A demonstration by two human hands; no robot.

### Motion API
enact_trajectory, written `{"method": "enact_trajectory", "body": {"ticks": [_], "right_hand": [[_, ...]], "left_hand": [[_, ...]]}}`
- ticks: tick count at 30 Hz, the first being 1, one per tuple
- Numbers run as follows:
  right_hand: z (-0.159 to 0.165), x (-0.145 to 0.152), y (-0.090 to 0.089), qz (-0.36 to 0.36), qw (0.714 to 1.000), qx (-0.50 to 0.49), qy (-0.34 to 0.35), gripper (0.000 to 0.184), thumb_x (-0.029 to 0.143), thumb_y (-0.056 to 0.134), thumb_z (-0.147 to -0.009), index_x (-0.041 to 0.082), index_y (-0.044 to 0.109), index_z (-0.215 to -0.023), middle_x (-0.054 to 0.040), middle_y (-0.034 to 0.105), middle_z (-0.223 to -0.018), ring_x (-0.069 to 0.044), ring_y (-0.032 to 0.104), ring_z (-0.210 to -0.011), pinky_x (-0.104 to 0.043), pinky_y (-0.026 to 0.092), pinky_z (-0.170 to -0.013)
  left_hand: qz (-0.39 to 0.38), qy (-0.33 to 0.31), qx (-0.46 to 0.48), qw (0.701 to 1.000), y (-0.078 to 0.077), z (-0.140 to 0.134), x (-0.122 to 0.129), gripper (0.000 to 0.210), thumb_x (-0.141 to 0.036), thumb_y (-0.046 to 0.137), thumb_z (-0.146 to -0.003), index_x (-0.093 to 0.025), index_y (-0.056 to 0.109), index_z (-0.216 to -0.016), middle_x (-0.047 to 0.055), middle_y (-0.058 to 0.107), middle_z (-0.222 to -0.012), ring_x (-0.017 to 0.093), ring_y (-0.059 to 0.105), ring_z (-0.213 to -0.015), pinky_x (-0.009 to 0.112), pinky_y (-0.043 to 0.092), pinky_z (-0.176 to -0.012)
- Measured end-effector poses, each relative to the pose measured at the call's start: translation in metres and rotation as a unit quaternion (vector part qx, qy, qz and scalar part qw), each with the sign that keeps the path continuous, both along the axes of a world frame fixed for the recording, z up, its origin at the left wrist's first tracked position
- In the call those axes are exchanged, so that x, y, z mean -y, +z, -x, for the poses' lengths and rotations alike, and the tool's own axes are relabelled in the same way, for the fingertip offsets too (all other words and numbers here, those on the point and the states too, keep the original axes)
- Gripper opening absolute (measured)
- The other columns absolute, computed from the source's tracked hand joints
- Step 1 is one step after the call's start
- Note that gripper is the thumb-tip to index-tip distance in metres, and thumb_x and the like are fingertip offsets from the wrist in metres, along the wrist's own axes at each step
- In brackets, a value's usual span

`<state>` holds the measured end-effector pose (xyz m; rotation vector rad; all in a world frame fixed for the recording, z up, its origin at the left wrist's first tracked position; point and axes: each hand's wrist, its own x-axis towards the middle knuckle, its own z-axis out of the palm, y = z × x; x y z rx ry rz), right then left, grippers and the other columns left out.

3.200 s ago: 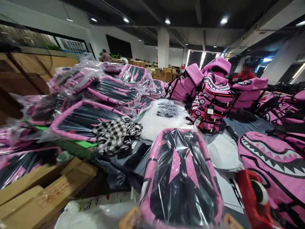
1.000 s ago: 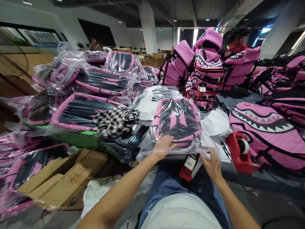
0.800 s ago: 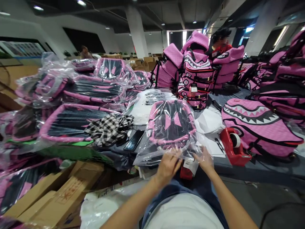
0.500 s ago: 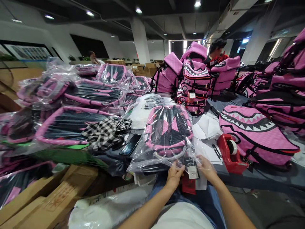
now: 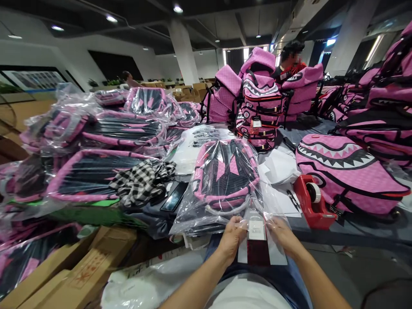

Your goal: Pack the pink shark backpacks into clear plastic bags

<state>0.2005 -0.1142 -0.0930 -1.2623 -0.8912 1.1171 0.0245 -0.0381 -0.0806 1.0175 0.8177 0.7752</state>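
A pink and black backpack [image 5: 227,174] lies inside a clear plastic bag [image 5: 189,221] at the table's front edge, its mesh back and straps facing up. My left hand [image 5: 232,238] pinches the near edge of the bag, left of the tags. On the right side of them, my right hand [image 5: 283,234] is closed on the same edge, its fingers partly behind the plastic. Between the hands hang a hang tag with a white label [image 5: 256,230] and a dark red card [image 5: 258,252], with white paper behind them.
A red tape dispenser [image 5: 313,201] and a shark-mouth backpack [image 5: 347,169] sit at right. Left are a phone [image 5: 174,197], a checkered cloth [image 5: 138,180] and bagged backpacks [image 5: 80,171]. Cardboard [image 5: 83,266] lies low left. Another person [image 5: 291,60] stands behind stacked backpacks [image 5: 260,98].
The tags now hang straighter and lower between my hands, with more of the red card and white paper showing. Both hands have stayed at the bag's near edge. The view has shifted slightly.
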Motion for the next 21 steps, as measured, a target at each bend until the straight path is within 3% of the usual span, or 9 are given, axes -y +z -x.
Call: {"method": "enact_trajectory", "body": {"ticks": [4, 7, 10, 12, 14, 16, 18, 20, 21], "right_hand": [[0.017, 0.02, -0.002, -0.005, 1.0, 0.012, 0.0, 0.061, 0.073, 0.054, -0.086, 0.02, 0.073, -0.11, -0.0096, 0.075, -0.104, -0.029, 0.067, -0.105, -0.046, 0.047, -0.103], [0.02, 0.023, -0.01, 0.012, 0.994, 0.103, -0.023, 0.058, 0.069, 0.054, -0.085, 0.018, 0.072, -0.107, -0.0089, 0.075, -0.1, -0.028, 0.069, -0.096, -0.044, 0.052, -0.095], [0.017, 0.022, -0.017, 0.014, 0.968, 0.238, -0.075, 0.047, 0.062, 0.061, -0.081, 0.019, 0.071, -0.095, -0.0086, 0.076, -0.09, -0.029, 0.07, -0.087, -0.039, 0.055, -0.083], [0.015, 0.024, -0.02, 0.012, 0.953, 0.285, -0.102, 0.039, 0.055, 0.056, -0.085, 0.02, 0.07, -0.095, -0.0081, 0.076, -0.084, -0.027, 0.071, -0.078, -0.035, 0.055, -0.072], [0.014, 0.029, -0.022, 0.013, 0.939, 0.325, -0.109, 0.033, 0.046, 0.052, -0.09, 0.02, 0.068, -0.104, -0.0066, 0.076, -0.078, -0.024, 0.071, -0.069, -0.031, 0.052, -0.064], [0.017, 0.035, -0.026, 0.02, 0.916, 0.385, -0.112, 0.034, 0.036, 0.051, -0.091, 0.02, 0.065, -0.118, -0.0053, 0.076, -0.074, -0.023, 0.071, -0.063, -0.028, 0.049, -0.058], [0.023, 0.041, -0.031, 0.019, 0.88, 0.46, -0.115, 0.041, 0.026, 0.053, -0.089, 0.018, 0.061, -0.128, -0.006, 0.076, -0.072, -0.024, 0.072, -0.06, -0.027, 0.048, -0.053], [0.032, 0.047, -0.035, -0.004, 0.838, 0.53, -0.127, 0.044, 0.019, 0.054, -0.086, 0.016, 0.06, -0.129, -0.0089, 0.078, -0.078, -0.025, 0.073, -0.059, -0.027, 0.048, -0.051], [0.037, 0.051, -0.035, -0.025, 0.82, 0.556, -0.132, 0.043, 0.016, 0.053, -0.086, 0.016, 0.061, -0.129, -0.0107, 0.079, -0.084, -0.025, 0.074, -0.062, -0.026, 0.049, -0.05]], "left_hand": [[0.011, -0.063, -0.017, 0.998, -0.01, -0.006, 0.01, 0.06, -0.054, 0.09, -0.054, -0.018, 0.067, -0.096, 0.005, 0.075, -0.084, 0.022, 0.07, -0.083, 0.035, 0.051, -0.088], [-0.112, -0.147, -0.132, 0.974, -0.02, -0.009, 0.012, 0.056, -0.064, 0.074, -0.071, -0.016, 0.072, -0.1, 0.007, 0.077, -0.093, 0.026, 0.071, -0.088, 0.035, 0.052, -0.087], [-0.221, -0.188, -0.255, 0.922, -0.02, -0.004, 0.006, 0.043, -0.058, 0.067, -0.079, -0.016, 0.072, -0.076, 0.006, 0.073, -0.07, 0.025, 0.069, -0.074, 0.034, 0.052, -0.074], [-0.325, -0.199, -0.359, 0.852, -0.01, 0.003, -0.003, 0.034, -0.045, 0.066, -0.085, -0.017, 0.069, -0.067, 0.006, 0.069, -0.062, 0.026, 0.068, -0.069, 0.036, 0.053, -0.074], [-0.48, -0.202, -0.427, 0.739, 0.008, 0.007, -0.015, 0.019, -0.03, 0.061, -0.091, -0.016, 0.073, -0.09, 0.01, 0.075, -0.082, 0.028, 0.071, -0.081, 0.039, 0.054, -0.08], [-0.627, -0.226, -0.384, 0.638, 0.028, 0.002, -0.028, 0.033, -0.017, 0.056, -0.094, -0.018, 0.064, -0.126, 0.014, 0.072, -0.119, 0.031, 0.067, -0.112, 0.043, 0.052, -0.096], [-0.726, -0.29, -0.275, 0.56, 0.044, -0.013, -0.04, 0.047, -0.011, 0.053, -0.095, -0.024, 0.052, -0.14, 0.012, 0.061, -0.141, 0.029, 0.052, -0.136, 0.045, 0.042, -0.111], [-0.752, -0.371, -0.183, 0.513, 0.049, -0.034, -0.05, 0.04, -0.01, 0.052, -0.096, -0.029, 0.059, -0.13, 0.007, 0.065, -0.137, 0.025, 0.05, -0.138, 0.044, 0.037, -0.116], [-0.736, -0.401, -0.167, 0.52, 0.047, -0.044, -0.053, 0.031, -0.011, 0.055, -0.094, -0.03, 0.066, -0.117, 0.004, 0.071, -0.124, 0.023, 0.057, -0.13, 0.04, 0.039, -0.115]]}}
